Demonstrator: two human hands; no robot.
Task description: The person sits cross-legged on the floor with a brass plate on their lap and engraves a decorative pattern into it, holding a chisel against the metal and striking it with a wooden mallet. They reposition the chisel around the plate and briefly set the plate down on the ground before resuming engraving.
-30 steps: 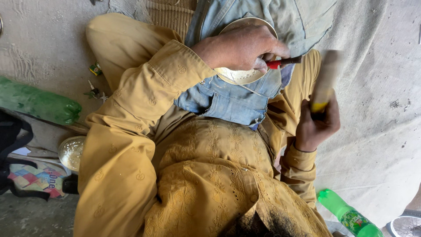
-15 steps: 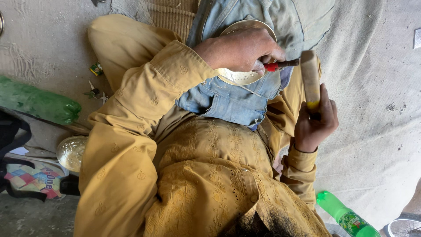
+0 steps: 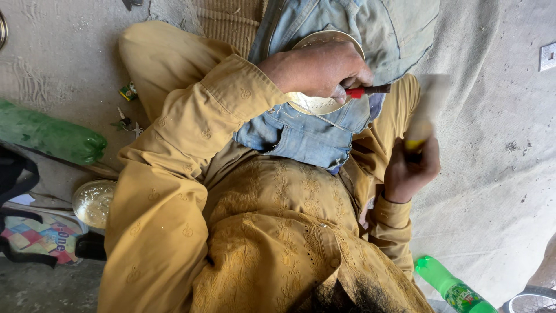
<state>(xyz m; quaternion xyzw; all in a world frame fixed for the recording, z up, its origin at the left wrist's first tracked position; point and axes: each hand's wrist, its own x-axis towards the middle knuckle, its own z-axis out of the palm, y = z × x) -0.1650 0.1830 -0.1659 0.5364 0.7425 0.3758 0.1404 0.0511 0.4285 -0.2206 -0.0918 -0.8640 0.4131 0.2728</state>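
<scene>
My left hand [image 3: 318, 69] fisted round red-handled tool [image 3: 368, 90], tip pressed on round metal plate [image 3: 315, 103] lying on denim cloth [image 3: 301, 136] in lap. Right hand [image 3: 410, 171] clenched on wooden mallet [image 3: 425, 107], raised, blurred. Left hand covers much of plate. Green bottle [image 3: 452, 287] at right, cut off; green bundle [image 3: 49, 133] far left.

One view only, worn on the head and pointing steeply down over the person's own chest and lap, close in. The torso fills the lower centre of the frame, the left hand [image 3: 321, 69] sits at upper centre, the right hand [image 3: 411, 171] at centre right. Bare ground [image 3: 498, 191] runs along both side edges.
</scene>
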